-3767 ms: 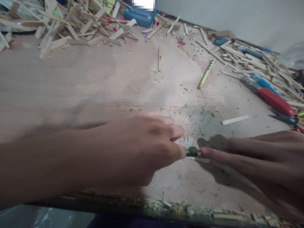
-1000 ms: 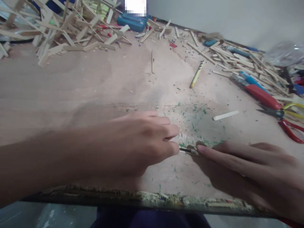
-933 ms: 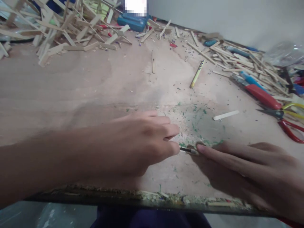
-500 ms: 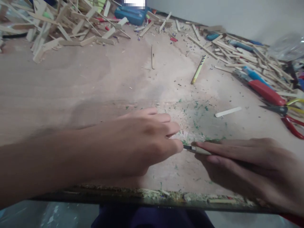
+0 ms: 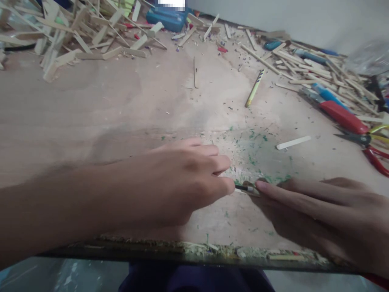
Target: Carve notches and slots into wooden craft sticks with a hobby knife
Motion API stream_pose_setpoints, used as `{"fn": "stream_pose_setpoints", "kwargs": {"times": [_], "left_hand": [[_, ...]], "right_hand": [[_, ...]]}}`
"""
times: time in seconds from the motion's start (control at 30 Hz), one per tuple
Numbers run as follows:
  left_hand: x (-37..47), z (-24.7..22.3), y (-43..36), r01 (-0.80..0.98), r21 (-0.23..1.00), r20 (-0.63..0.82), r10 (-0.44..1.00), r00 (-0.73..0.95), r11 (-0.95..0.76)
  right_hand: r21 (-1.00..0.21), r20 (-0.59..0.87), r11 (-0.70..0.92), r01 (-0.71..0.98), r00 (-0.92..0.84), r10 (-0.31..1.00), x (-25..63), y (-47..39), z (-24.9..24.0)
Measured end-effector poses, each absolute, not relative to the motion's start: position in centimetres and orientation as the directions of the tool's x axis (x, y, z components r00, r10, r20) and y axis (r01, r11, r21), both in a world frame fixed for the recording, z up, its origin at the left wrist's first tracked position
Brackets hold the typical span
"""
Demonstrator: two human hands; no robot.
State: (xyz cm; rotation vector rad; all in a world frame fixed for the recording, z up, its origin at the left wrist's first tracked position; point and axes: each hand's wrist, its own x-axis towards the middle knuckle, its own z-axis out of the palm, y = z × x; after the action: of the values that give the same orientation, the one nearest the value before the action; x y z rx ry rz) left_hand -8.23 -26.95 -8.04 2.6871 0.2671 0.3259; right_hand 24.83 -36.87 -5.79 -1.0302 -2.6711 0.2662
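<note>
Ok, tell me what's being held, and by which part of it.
A slim dark piece, seemingly by its ends: the left hand covers one, the right hand is at the silvery other. Which hand actually grips it cannot be told.

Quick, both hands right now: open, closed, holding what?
Left hand: curled closed by the slim dark piece; its grip is hidden.
Right hand: fingertip at that piece's metallic-looking end; whether it holds it cannot be told.

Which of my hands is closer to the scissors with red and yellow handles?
Right. Your right hand is on the near side of the scissors; your left hand is farther off, to their left.
</note>
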Motion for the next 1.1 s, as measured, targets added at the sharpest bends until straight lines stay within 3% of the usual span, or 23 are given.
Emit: {"fn": "stream_pose_setpoints", "kwargs": {"times": [0.13, 0.33, 0.73, 0.83, 1.0, 1.1], "left_hand": [[-8.4, -8.0, -26.9, 0.125, 0.427, 0.197, 0.227, 0.954, -0.896], [-8.3, -8.0, -26.9, 0.148, 0.441, 0.159, 0.240, 0.958, -0.885], [-8.7, -7.8, -27.0, 0.130, 0.425, 0.203, 0.234, 0.951, -0.896], [-8.6, -8.0, -26.8, 0.130, 0.410, 0.206, 0.230, 0.951, -0.903], [-8.8, -8.1, -26.7, 0.115, 0.421, 0.222, 0.225, 0.949, -0.900], [-8.7, -8.2, -26.8, 0.120, 0.434, 0.226, 0.237, 0.945, -0.893]], "right_hand": [[-0.249, 0.198, 0.752, 0.610, -0.729, 0.656, 25.0, -37.0, -6.0], [-0.363, 0.154, 0.677, 0.640, -0.675, 0.721, 24.7, -36.8, -5.4], [-0.479, 0.124, 0.577, 0.662, -0.599, 0.791, 24.9, -37.0, -6.5], [-0.434, 0.158, 0.614, 0.660, -0.615, 0.773, 25.4, -36.9, -6.7], [-0.242, 0.156, 0.766, 0.596, -0.755, 0.637, 26.3, -36.8, -6.1], [-0.263, 0.144, 0.771, 0.580, -0.766, 0.626, 26.2, -37.0, -5.7]]}}
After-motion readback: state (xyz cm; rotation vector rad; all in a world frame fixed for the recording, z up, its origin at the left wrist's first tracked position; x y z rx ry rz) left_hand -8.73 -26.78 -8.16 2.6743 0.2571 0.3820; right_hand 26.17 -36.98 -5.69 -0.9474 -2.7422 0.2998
